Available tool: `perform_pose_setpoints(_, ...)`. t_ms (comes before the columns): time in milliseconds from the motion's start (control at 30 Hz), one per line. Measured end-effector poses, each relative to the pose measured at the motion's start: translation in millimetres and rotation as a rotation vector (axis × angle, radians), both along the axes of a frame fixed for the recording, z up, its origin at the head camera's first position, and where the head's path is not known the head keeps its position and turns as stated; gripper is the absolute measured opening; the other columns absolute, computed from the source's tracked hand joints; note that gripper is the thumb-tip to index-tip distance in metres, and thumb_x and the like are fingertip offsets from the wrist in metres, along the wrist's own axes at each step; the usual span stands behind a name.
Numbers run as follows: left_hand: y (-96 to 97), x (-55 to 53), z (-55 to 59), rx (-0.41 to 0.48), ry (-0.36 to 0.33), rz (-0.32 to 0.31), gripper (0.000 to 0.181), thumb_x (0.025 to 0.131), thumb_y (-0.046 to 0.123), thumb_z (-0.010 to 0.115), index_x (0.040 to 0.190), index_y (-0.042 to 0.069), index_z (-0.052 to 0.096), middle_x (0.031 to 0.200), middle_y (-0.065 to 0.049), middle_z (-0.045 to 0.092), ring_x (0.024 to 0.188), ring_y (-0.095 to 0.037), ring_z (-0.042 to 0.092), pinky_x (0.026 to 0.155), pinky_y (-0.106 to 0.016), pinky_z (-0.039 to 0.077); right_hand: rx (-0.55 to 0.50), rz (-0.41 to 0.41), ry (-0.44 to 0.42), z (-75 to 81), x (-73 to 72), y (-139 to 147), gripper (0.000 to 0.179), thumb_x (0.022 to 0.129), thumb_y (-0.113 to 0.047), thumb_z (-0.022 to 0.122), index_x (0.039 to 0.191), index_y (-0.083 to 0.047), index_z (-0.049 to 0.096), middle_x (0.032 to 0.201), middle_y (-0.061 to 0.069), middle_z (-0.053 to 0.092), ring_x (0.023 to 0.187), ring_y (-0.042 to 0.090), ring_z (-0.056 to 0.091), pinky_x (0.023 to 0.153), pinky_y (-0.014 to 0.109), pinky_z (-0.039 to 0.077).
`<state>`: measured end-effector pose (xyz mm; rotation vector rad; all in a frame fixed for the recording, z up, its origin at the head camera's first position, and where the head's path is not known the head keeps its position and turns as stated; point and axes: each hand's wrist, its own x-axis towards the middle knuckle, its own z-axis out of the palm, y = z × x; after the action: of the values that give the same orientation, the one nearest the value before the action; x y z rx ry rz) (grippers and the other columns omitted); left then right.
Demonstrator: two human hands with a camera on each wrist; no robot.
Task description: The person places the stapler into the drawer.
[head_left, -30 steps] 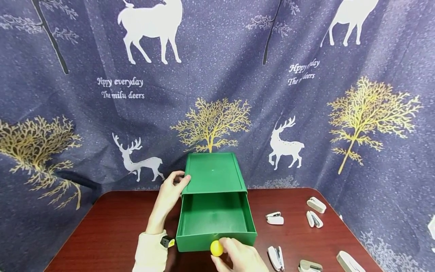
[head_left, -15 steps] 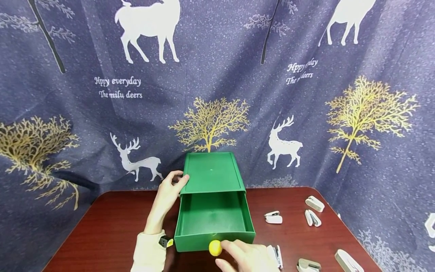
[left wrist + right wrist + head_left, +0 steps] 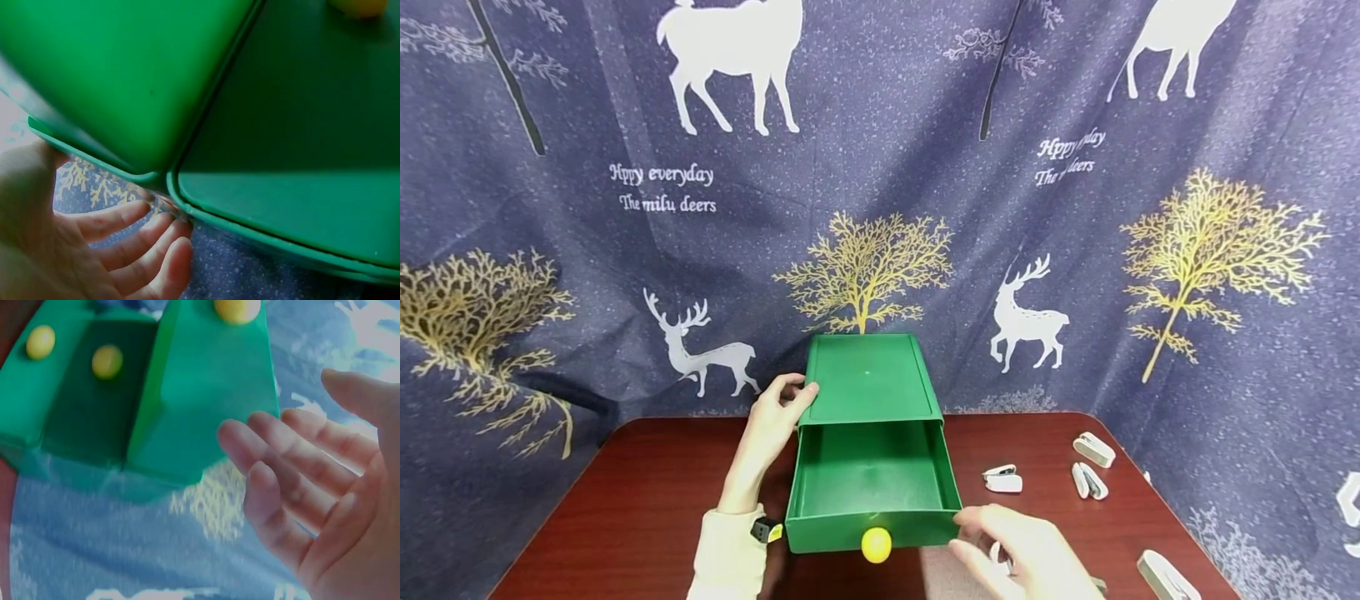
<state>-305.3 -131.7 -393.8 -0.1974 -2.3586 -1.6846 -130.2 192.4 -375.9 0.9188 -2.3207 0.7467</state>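
Observation:
A green drawer box (image 3: 868, 379) stands at the back middle of the table in the head view. Its upper drawer (image 3: 872, 479) is pulled far out, with a round yellow knob (image 3: 876, 544) on its front. My left hand (image 3: 771, 425) holds the box at its upper left edge, thumb over the top and bent fingers at the side. In the left wrist view those fingers (image 3: 140, 250) lie close along the green edge. My right hand (image 3: 1022, 550), fingers loosely bent, is by the drawer's front right corner. The right wrist view shows nothing in its palm (image 3: 350, 537).
Two more yellow knobs, one of them a round knob (image 3: 107, 362), show on the box's lower fronts. Several small white staplers lie right, including a near stapler (image 3: 1002, 479) and a far stapler (image 3: 1094, 448). A deer-patterned cloth (image 3: 865, 167) hangs behind the table (image 3: 647, 500).
My right hand has let go of the yellow knob and moved right to the drawer's front corner, covering part of some staplers. The left hand and the drawer have stayed in place.

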Motion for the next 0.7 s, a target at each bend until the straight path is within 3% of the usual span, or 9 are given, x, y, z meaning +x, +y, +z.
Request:
perform_pose_setpoints(267,-0.6,-0.5,-0.1,0.004,0.006,0.002,0.057,0.09,0.052,0.065,0.131,0.012,0.056,0.106,-0.01,0.06,0.085,-0.02,0.062,0.067,-0.033,0.051,-0.018,-0.176,-0.038,0.3,-6.0,47.0,0.028,0.082,-0.013,0.078,0.104,-0.025,0.066,0.078,-0.026,0.054,0.062,-0.008,0.048,0.053,0.013,0.039)
perform_pose_setpoints(400,-1.2,-0.1,0.3,-0.005,0.011,0.005,0.057,0.091,0.052,0.064,0.131,0.012,0.056,0.106,-0.01,0.06,0.085,-0.02,0.062,0.067,-0.033,0.051,-0.014,-0.322,-0.11,2.7,-9.3,72.8,0.023,0.084,-0.021,0.078,0.104,-0.025,0.067,0.078,-0.025,0.057,0.067,-0.005,0.053,0.057,0.019,0.045)
perform_pose_setpoints(467,-1.5,0.3,0.6,-0.01,0.01,0.007,0.058,0.091,0.053,0.064,0.131,0.012,0.056,0.106,-0.01,0.06,0.085,-0.019,0.062,0.067,-0.033,0.05,-0.017,-0.391,-0.185,3.2,-11.4,85.1,0.021,0.086,-0.026,0.076,0.106,-0.024,0.068,0.084,-0.021,0.062,0.071,-0.003,0.057,0.061,0.023,0.048)
perform_pose_setpoints(700,-1.4,-0.3,0.2,-0.008,0.006,0.002,0.059,0.09,0.054,0.064,0.132,0.013,0.056,0.107,-0.01,0.06,0.086,-0.02,0.062,0.068,-0.033,0.05,0.068,-0.552,-0.329,-4.4,-18.4,132.7,0.037,0.09,-0.035,0.071,0.118,-0.011,0.066,0.088,-0.01,0.067,0.078,0.002,0.061,0.066,0.032,0.05)
